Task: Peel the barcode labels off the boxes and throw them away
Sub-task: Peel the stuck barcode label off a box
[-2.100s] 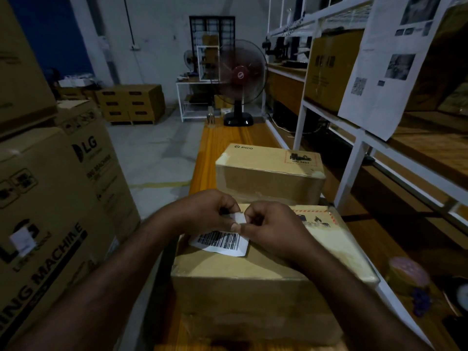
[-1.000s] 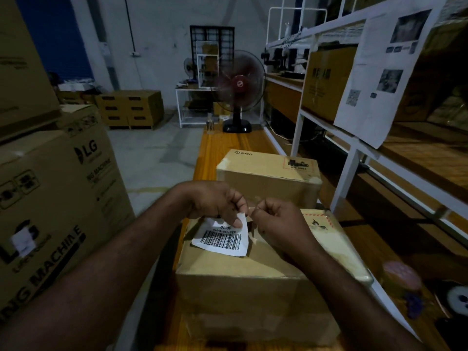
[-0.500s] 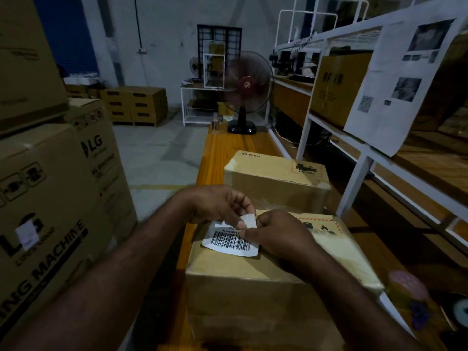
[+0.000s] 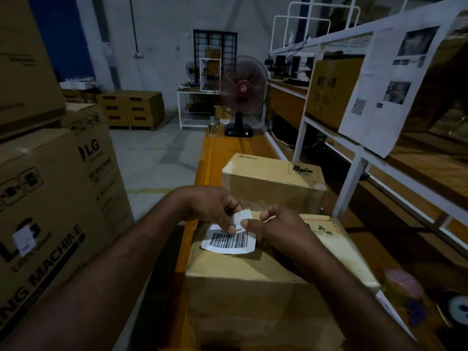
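Working on the barcode label (image 4: 228, 243), stuck near the far left corner on top of the near box (image 4: 253, 287), upper edge curled up off the cardboard, barcode part flat and apparently adhered. Gripped from both sides: left hand (image 4: 212, 211) with thumb on the printed face and fingers curled behind the raised flap, right hand (image 4: 278, 229) pinching the same flap opposite. Better to pull low and slow, back toward the body and nearly flat to the lid, not straight up, to avoid tearing the paper or lifting cardboard skin. Worth freeing one hand to press the box down, regripping close to the peel line along the way. No bin in view; far box (image 4: 273, 178) just behind.
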The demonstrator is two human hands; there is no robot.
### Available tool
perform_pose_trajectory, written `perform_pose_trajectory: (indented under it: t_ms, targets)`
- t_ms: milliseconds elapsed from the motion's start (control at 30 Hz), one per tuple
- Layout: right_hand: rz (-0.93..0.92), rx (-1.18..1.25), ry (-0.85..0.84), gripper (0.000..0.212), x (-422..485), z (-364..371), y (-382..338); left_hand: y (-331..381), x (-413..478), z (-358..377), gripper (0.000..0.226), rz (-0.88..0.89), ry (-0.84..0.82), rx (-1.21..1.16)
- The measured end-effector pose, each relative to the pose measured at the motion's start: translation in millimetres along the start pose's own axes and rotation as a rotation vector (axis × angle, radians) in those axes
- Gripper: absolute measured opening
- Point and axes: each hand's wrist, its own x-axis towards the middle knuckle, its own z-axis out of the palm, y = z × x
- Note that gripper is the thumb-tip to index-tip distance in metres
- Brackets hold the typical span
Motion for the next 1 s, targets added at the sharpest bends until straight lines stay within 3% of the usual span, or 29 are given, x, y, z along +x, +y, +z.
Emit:
perform_pose_trajectory:
  t_ms: [67, 200, 433, 733, 1000]
  targets:
    - [-0.014, -0.087, -0.017, 0.055, -0.2, 1.1, 0.8, -1.5, -1.0, 0.4, 0.023, 0.010, 0.004, -0.021]
    - [-0.067, -0.209, -0.130, 0.038, 0.4, 7.5, 0.6, -4.3, -2.0, 2.6, 0.026, 0.025, 0.033, -0.019]
    - [-0.115, 0.185, -0.181, 0.027, -4.1, -0.2, 0.1, -11.1, -8.7, 5.7, 0.030, 0.058, 0.109, -0.086]
    - [-0.256, 0.279, -0.172, 0.025, -5.6, 4.3, 9.1, -9.4, -21.1, 3.7, 0.021, 0.011, 0.138, -0.029]
    - [-0.303, 0.283, -0.161, 0.029, -8.5, 5.2, 9.7, -18.8, -26.7, 3.4, 0.035, 0.064, 0.156, -0.087]
